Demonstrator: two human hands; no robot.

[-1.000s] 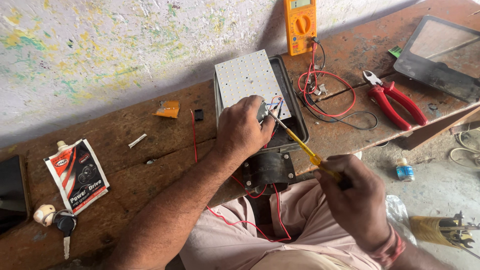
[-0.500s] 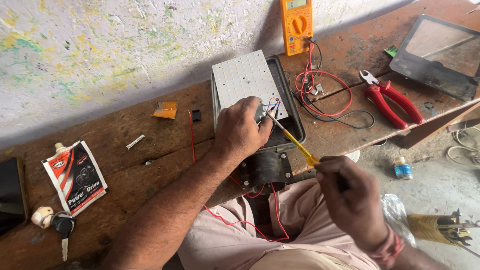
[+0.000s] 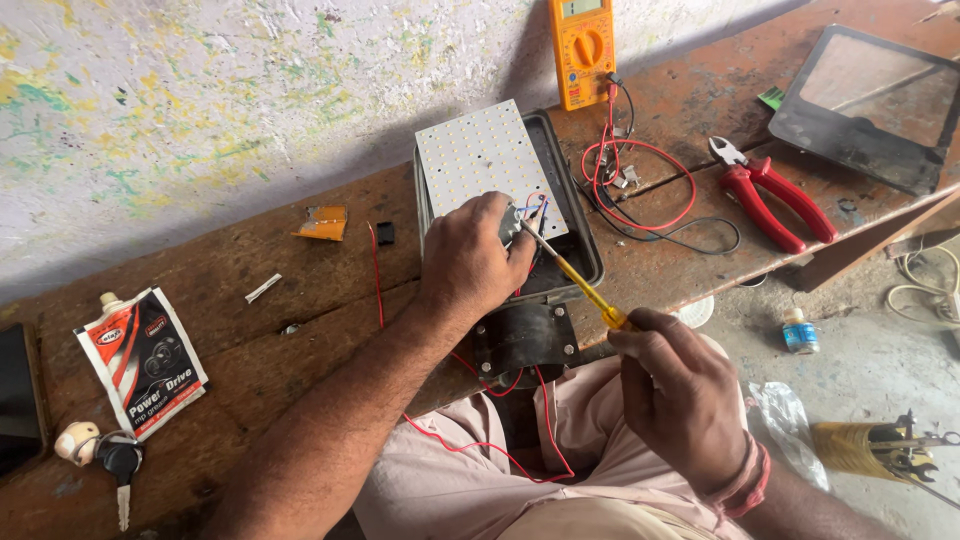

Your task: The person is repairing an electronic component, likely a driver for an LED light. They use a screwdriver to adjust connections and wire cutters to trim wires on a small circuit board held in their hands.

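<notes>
At the LED panel's [image 3: 487, 165] five o'clock corner, left hand [image 3: 470, 262] stays clamped down, right hand's [image 3: 680, 395] fingers wrapped around the yellow screwdriver [image 3: 572, 282], tip barely shifted.

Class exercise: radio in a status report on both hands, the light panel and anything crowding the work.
Left hand pressed on white light panel, pinching wires. Right hand gripping yellow screwdriver, tip at panel's corner. Red wires and pliers lie beside, apart.
</notes>
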